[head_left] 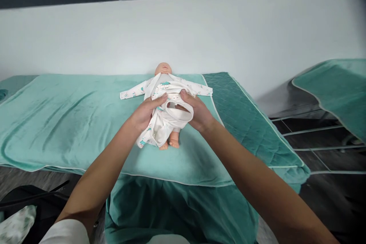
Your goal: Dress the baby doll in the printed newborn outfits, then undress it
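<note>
A baby doll (163, 68) lies on its back on the bed, head toward the wall. Its bare feet (174, 140) point toward me. White printed sleeves (133, 92) stretch out to both sides of its body. Above its lower body I hold a bunched white baby garment (167, 122) with small teal prints, a round opening facing me. My left hand (148, 111) grips the garment's left side, thumb on top. On the right side my right hand (197, 109) pinches its edge near the opening. The fingers beneath the cloth are hidden.
A light green blanket (65, 122) covers the bed, over a darker quilted mattress (243, 114) at right. A metal frame (314, 131) with another green cloth (337, 87) stands further right. A black bag (37, 206) with a printed cloth lies at lower left.
</note>
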{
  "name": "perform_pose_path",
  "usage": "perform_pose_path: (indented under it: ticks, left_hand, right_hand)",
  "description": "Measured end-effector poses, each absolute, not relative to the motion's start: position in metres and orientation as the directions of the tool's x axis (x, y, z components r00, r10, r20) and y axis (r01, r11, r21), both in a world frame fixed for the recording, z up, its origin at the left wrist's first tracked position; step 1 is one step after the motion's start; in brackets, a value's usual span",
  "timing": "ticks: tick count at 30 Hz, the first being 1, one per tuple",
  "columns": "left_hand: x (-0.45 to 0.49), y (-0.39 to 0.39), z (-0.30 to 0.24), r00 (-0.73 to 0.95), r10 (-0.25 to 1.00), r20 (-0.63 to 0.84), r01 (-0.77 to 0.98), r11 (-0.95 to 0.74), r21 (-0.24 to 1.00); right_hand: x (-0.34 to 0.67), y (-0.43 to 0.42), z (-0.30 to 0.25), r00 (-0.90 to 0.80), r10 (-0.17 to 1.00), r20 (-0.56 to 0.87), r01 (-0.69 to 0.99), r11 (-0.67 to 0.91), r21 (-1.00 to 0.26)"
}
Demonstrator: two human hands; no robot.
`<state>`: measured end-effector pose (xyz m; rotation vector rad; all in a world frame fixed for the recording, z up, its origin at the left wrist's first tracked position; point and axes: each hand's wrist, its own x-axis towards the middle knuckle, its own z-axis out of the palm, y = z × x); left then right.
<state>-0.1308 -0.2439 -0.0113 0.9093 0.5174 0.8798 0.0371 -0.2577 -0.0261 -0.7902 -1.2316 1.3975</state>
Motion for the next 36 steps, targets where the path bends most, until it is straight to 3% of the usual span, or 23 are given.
perform_pose_path:
  ticks: [3,8,15,18,21,26,30,33,36]
  left_hand:
    - [-0.125,-0.243,-0.016,0.578,0.816,-0.007,-0.474,0.343,0.811]
    - [-0.13,-0.247,-0.029,0.723,0.688,-0.061,-0.301,0.393,0.869]
    - [-0.139,-0.251,-0.027,0.741,0.528,-0.415,0.137,0.486,0.863]
    - [-0.134,-0.255,-0.028,0.738,0.52,-0.431,0.273,0.355,0.894]
    - [-0.126,-0.259,-0.033,0.725,0.542,-0.425,0.445,0.102,0.89]
    - [-0.114,-0.261,-0.037,0.645,0.615,-0.453,0.703,-0.246,0.667]
    - [-0.109,-0.263,-0.042,0.605,0.655,-0.452,0.775,-0.354,0.523]
    - [-0.109,-0.267,-0.045,0.608,0.669,-0.429,0.787,-0.435,0.437]
    - [-0.113,-0.271,-0.045,0.631,0.652,-0.42,0.772,-0.472,0.426]
  right_hand:
    - [0.035,-0.263,-0.04,-0.261,0.955,0.141,-0.434,0.014,-0.901]
    - [0.046,-0.272,-0.055,-0.246,0.968,0.053,-0.476,-0.073,-0.876]
    - [0.075,-0.292,-0.064,-0.395,0.901,-0.179,-0.344,-0.326,-0.881]
    - [0.075,-0.312,-0.074,-0.419,0.863,-0.283,-0.276,-0.418,-0.866]
    - [0.064,-0.335,-0.087,-0.359,0.862,-0.357,-0.29,-0.467,-0.835]
    - [0.045,-0.357,-0.119,-0.169,0.924,-0.342,-0.328,-0.38,-0.865]
    - [0.045,-0.358,-0.142,-0.006,0.977,-0.214,-0.069,-0.214,-0.974]
    - [0.048,-0.36,-0.147,0.06,0.986,-0.154,0.137,-0.161,-0.977]
    - [0.047,-0.365,-0.144,0.045,0.981,-0.189,0.163,-0.194,-0.967]
